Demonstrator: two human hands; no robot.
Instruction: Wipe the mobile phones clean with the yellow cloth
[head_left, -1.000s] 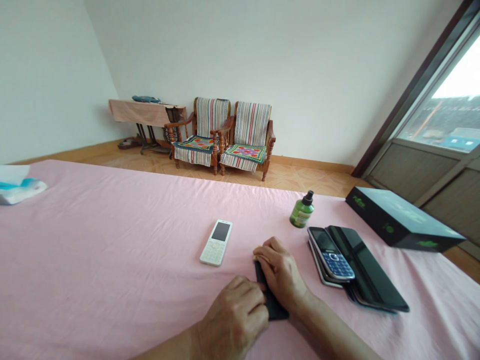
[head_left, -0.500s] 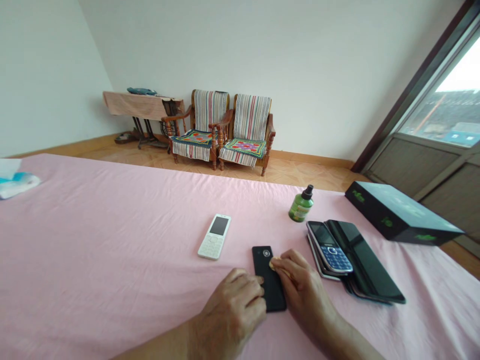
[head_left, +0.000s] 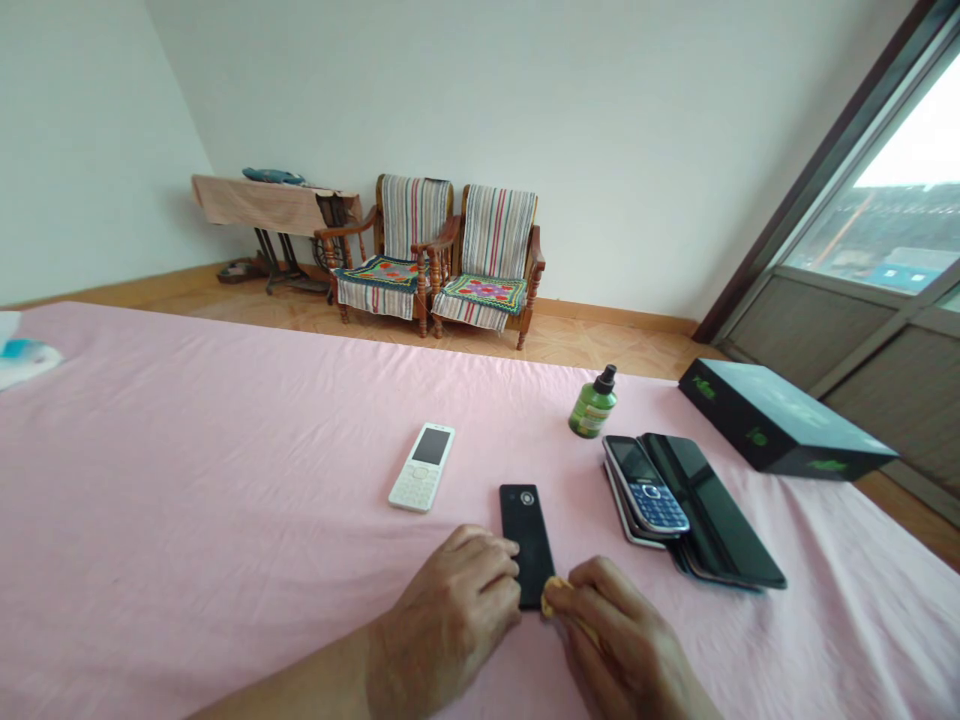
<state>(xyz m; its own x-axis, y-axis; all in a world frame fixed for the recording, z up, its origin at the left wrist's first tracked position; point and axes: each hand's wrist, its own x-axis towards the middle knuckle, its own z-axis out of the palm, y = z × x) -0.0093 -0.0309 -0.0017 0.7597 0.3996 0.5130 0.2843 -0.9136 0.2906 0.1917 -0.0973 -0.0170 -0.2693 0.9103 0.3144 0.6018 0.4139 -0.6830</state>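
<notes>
A black phone (head_left: 528, 535) lies back side up on the pink cloth, its round camera at the far end. My left hand (head_left: 457, 610) grips its left edge with bent fingers. At the phone's near right corner, my right hand (head_left: 619, 630) pinches a small yellow cloth (head_left: 553, 597) that touches the edge. A white keypad phone (head_left: 422, 468) lies face up beyond my left hand. On the right, a blue keypad phone (head_left: 651, 490) rests on other devices beside a large dark-screened device (head_left: 716, 512).
A green bottle (head_left: 592, 405) with a black cap stands beyond the phones. At the right edge sits a black box (head_left: 780, 420). A white and blue packet (head_left: 26, 360) lies far left. Two wooden chairs (head_left: 487, 290) stand past the pink cloth (head_left: 187, 480).
My right hand has slid the yellow cloth along the black phone's right edge, from near the camera down to the near corner. The whole view has shifted slightly.
</notes>
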